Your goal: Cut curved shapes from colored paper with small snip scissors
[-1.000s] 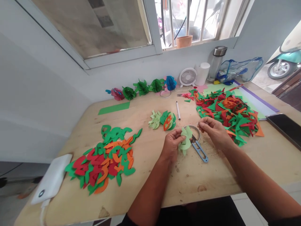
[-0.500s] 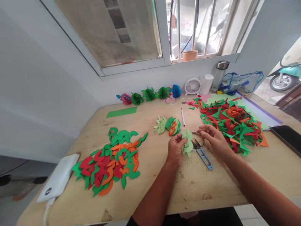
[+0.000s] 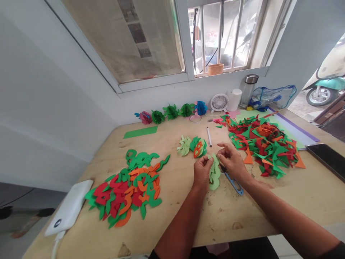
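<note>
In my left hand point(image 3: 202, 172) a light green paper cutout point(image 3: 215, 176) with scalloped edges is pinched between thumb and fingers. My right hand point(image 3: 231, 162) hovers at its right edge, fingers curved and a little apart, with nothing visible in them; whether a fingertip touches the paper I cannot tell. Partly under that hand, a pair of blue-handled thread snips point(image 3: 234, 184) lies on the table. Just beyond my left hand are a pale green paper piece point(image 3: 184, 145) and a green and orange layered paper piece point(image 3: 198, 147). A white pen point(image 3: 209, 136) lies behind them.
A heap of green, red and orange cutouts point(image 3: 126, 192) covers the left. Mixed paper scraps point(image 3: 266, 144) pile up on the right, beside a phone point(image 3: 327, 157). Paper flowers point(image 3: 171, 112), a small fan point(image 3: 219, 103) and a glass bottle point(image 3: 248, 91) line the wall. A power bank point(image 3: 68, 207) sits at the left edge.
My right hand has moved left, in close to the light green cutout, and now covers part of the snips. The cutout has turned and hangs longer below my left hand. The view has shifted slightly.
</note>
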The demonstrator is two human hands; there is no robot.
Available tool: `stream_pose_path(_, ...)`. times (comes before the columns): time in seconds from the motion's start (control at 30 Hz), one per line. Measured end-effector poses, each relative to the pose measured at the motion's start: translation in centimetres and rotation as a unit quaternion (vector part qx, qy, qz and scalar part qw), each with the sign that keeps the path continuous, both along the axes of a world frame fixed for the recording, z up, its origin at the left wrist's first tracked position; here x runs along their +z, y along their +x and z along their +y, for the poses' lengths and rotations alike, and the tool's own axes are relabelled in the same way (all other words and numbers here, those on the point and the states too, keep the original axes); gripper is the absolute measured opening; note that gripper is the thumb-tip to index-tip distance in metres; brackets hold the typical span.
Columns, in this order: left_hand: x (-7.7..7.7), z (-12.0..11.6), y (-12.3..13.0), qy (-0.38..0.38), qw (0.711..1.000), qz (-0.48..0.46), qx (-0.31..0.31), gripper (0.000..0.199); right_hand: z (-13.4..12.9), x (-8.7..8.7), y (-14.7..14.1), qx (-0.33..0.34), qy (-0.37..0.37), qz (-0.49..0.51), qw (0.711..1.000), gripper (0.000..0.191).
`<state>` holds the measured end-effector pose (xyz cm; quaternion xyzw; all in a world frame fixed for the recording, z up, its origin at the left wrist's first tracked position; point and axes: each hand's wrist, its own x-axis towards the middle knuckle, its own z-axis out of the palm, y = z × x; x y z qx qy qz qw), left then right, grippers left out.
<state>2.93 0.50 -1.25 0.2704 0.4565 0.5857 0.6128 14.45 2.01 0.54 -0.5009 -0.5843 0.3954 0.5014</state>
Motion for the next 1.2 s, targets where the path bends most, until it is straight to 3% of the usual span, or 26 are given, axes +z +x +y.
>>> stream_pose_path(0.27,0.4,0.1,0.1,-0.003,1.000,-0.001,0.017,0.022,0.0,-0.9,0.2,0.019,-0.012,0.029,0.999,0.039)
stream_pose_path(0.47,0.6,0.0,0.3,0.011,1.000,0.028,-0.004,0.026,0.1,-0.7,0.2,0.028,0.003,0.010,1.000,0.041)
stream_pose_path(0.57,0.4,-0.1,0.2,0.006,0.999,0.047,-0.015,0.027,0.2,-0.7,0.4,0.010,-0.010,0.027,1.000,0.040)
stream_pose_path(0.8,0.6,0.2,-1.2,-0.034,0.999,0.029,0.026,0.032,0.9,-1.1,1.0,-0.051,-0.044,0.086,0.994,0.046)
stream_pose_path(1.03,2.4,0.7,-5.9,0.001,0.977,0.213,-0.009,0.009,0.7,-0.5,1.1,-0.039,-0.069,0.126,0.989,0.048)
stream_pose_path(1.1,2.6,0.6,-7.3,0.015,0.949,0.314,0.002,0.006,0.6,-0.3,1.0,-0.029,-0.073,0.134,0.988,0.050)
stream_pose_path(1.2,2.8,0.2,-8.1,0.034,0.905,0.418,0.074,0.013,0.4,-0.1,0.9,-0.013,-0.072,0.147,0.986,0.050)
